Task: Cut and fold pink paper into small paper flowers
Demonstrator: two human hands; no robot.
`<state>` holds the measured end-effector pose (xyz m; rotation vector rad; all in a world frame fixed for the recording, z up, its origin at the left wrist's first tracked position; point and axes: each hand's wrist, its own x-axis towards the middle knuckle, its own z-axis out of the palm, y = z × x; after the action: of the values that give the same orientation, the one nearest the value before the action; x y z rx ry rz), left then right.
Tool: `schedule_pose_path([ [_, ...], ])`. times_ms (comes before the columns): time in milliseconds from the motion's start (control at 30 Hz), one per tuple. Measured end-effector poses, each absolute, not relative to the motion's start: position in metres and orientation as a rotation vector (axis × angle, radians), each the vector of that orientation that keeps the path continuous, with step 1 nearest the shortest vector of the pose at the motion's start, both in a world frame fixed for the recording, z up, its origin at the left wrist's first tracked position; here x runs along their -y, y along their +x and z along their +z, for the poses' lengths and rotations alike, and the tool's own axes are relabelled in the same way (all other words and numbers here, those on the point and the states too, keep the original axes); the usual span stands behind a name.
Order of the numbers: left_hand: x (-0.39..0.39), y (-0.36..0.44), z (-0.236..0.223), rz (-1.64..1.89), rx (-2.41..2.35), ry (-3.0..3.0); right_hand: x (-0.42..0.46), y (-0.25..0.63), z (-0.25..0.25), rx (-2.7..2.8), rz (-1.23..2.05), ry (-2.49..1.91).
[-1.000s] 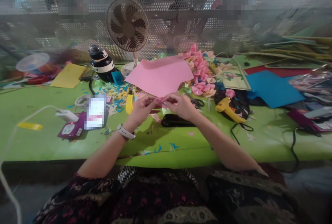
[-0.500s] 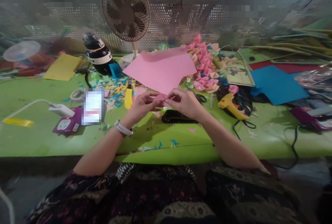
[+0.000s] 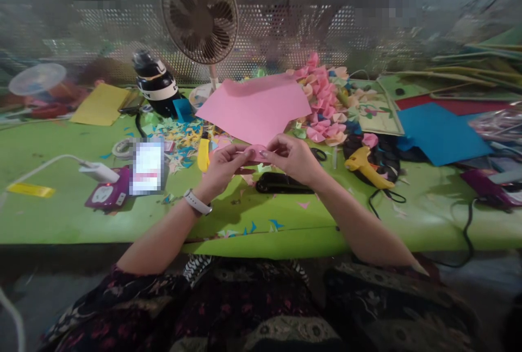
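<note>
A small piece of pink paper (image 3: 258, 153) is pinched between both hands above the table. My left hand (image 3: 223, 166) grips its left side, with the thumb on the near face. My right hand (image 3: 290, 157) holds its right side between thumb and fingers. Just behind lies a large pink sheet (image 3: 256, 104), its near corner close to my fingers. Below my right hand is a black stapler-like object (image 3: 281, 183), partly hidden by the hand. A yellow cutter (image 3: 203, 155) lies left of my left hand.
Pink paper flowers (image 3: 320, 96) are heaped behind on the right, with a yellow glue gun (image 3: 367, 167) nearer. Paper scraps (image 3: 183, 137) cover the left middle. A black bottle (image 3: 157, 88), a fan (image 3: 199, 12), a lit phone (image 3: 147, 167) and a purple power socket (image 3: 106, 191) stand or lie leftward.
Both thumbs have shifted on the small pink paper, and more of its face shows between them. My right hand has turned slightly. The rest stays in place apart from a slight camera shift.
</note>
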<state>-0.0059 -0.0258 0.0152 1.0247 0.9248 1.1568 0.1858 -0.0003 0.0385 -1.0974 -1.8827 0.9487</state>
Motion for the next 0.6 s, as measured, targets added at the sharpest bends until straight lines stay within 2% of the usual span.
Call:
schedule_pose_path([
  [367, 0.0244, -0.0063, 0.0133, 1.133, -0.862, 0.905, 0.0012, 0.1835, 0.0406, 1.750, 1.118, -1.032],
  [600, 0.0245, -0.0048, 0.0101, 1.154, -0.863, 0.903, 0.0000, 0.1835, 0.0374, 1.760, 1.061, -1.036],
])
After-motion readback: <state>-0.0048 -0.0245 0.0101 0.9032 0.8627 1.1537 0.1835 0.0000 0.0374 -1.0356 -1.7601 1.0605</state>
